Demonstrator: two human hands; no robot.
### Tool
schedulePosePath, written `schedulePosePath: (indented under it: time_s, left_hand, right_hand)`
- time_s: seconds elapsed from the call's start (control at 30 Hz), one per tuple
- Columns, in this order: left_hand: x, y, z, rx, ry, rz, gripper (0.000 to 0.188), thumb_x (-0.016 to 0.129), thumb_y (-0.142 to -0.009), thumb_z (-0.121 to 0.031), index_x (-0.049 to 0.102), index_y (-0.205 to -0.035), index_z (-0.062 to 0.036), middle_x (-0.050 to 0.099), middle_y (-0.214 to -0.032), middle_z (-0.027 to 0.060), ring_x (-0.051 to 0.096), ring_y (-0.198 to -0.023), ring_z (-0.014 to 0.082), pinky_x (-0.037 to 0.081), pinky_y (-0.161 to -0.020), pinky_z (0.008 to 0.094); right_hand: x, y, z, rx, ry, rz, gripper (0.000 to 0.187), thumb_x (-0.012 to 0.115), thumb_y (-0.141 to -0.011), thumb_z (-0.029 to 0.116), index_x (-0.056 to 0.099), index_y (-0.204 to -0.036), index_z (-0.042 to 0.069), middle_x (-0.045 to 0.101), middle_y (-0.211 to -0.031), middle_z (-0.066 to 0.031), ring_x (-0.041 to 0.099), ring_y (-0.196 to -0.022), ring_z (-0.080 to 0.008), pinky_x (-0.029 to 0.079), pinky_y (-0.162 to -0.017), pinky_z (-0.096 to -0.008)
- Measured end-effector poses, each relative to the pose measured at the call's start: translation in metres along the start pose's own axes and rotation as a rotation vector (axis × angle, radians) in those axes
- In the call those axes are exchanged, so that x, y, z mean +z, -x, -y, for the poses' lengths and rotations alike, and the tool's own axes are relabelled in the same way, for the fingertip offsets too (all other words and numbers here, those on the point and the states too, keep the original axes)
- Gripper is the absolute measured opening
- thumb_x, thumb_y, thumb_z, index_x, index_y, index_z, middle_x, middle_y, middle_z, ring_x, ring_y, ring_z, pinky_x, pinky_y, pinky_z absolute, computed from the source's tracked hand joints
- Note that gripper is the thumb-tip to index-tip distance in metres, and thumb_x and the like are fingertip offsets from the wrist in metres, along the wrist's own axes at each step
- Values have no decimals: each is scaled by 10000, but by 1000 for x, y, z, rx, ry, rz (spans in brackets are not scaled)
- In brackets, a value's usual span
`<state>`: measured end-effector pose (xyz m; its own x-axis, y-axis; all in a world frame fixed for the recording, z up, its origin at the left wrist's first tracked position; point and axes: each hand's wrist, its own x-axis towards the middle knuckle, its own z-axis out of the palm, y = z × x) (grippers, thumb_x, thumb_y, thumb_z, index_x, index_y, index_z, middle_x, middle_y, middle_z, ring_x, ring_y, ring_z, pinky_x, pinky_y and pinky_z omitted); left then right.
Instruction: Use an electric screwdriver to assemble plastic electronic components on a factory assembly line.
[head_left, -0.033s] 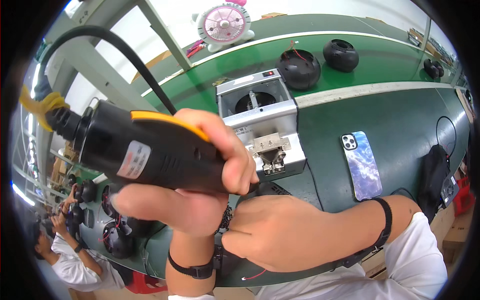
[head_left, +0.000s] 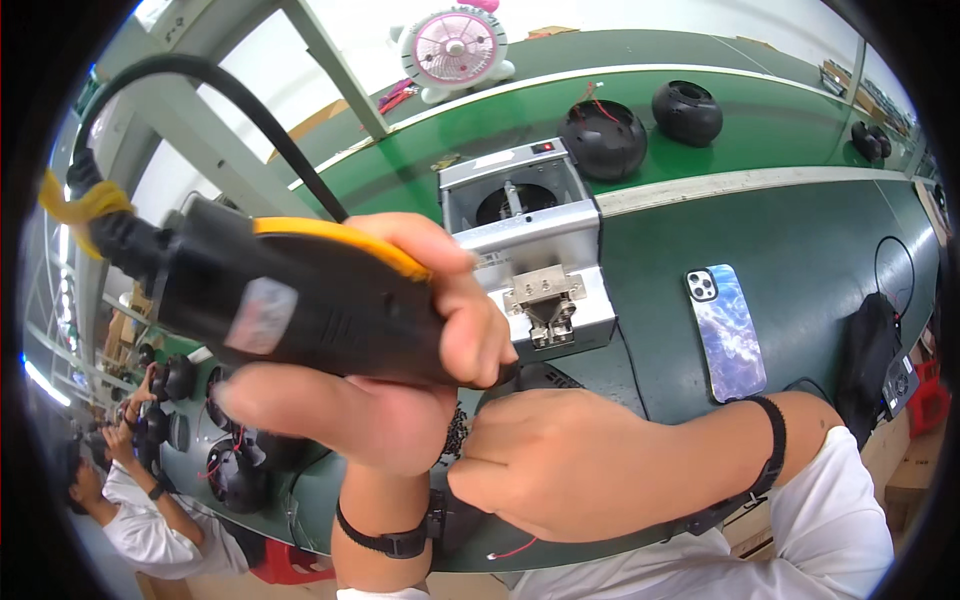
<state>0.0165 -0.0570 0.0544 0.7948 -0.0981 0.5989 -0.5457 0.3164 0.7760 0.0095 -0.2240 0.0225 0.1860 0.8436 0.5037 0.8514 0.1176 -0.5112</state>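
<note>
A black power screwdriver (head_left: 340,310) with a yellow-orange strip is gripped in my left hand (head_left: 400,400), its fingers wrapped round the front end and the thumb along the near side. A thick black cable (head_left: 215,75) leaves its rear, bound with yellow (head_left: 100,205). My right hand (head_left: 560,455) is closed just below the driver's nose, back of the hand up. Its fingers and whatever they hold are hidden. Behind its knuckles a dark piece (head_left: 545,377) shows in part. Small black bits (head_left: 455,435), like screws, lie between the two hands.
A metal screw feeder (head_left: 525,235) stands just beyond my hands. Right of it lies a phone in a blue-purple case (head_left: 727,335). Round black housings (head_left: 603,140) sit on the far green bench. A pink-and-white fan (head_left: 455,50) stands behind. At left, another person (head_left: 145,500) works beside more black housings (head_left: 240,475).
Almost everything stays put. The screwdriver's body has shifted slightly and looks blurred, while the surroundings sit a little further right in the picture. Both hands keep their hold.
</note>
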Motion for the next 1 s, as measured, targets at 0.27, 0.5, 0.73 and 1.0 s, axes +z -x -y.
schedulePosePath:
  time_s: [0.27, 0.5, 0.73, 1.0]
  left_hand:
    - [-33, 30, -65, 7, -345, -375, 904, 425, -899, -848, 546, -1204, -6, 483, -653, -23, 465, -503, 103, 430, -496, 300]
    - [-82, 83, -7, -164, -494, -611, 859, 320, -907, -873, 549, -1074, -63, 459, -632, -6, 458, -500, 128, 422, -509, 285]
    - [-75, 78, -19, -74, -441, -644, 869, 325, -887, -894, 550, -1066, -74, 465, -636, -10, 460, -510, 124, 414, -517, 289]
    - [-11, 29, -66, -10, -217, -570, 888, 358, -869, -906, 568, -1117, -80, 464, -587, -38, 434, -451, 96, 393, -471, 275]
  right_hand:
    - [-4, -3, -3, 23, 40, -12, 236, 788, -737, 141, 594, -842, 56, 615, -822, -88, 624, -872, -294, 513, -739, -397]
    - [-16, -6, -5, 142, -2, 46, 218, 788, -809, 187, 605, -857, 78, 632, -849, -66, 614, -912, -302, 498, -790, -420]
    - [-14, -8, -3, 124, 38, 34, 195, 782, -818, 186, 637, -883, 73, 646, -868, -78, 623, -921, -302, 504, -803, -412]
    - [-6, -11, -3, 141, 50, -39, 383, 777, -831, 208, 685, -1158, 32, 664, -937, -122, 667, -935, -339, 540, -815, -439]
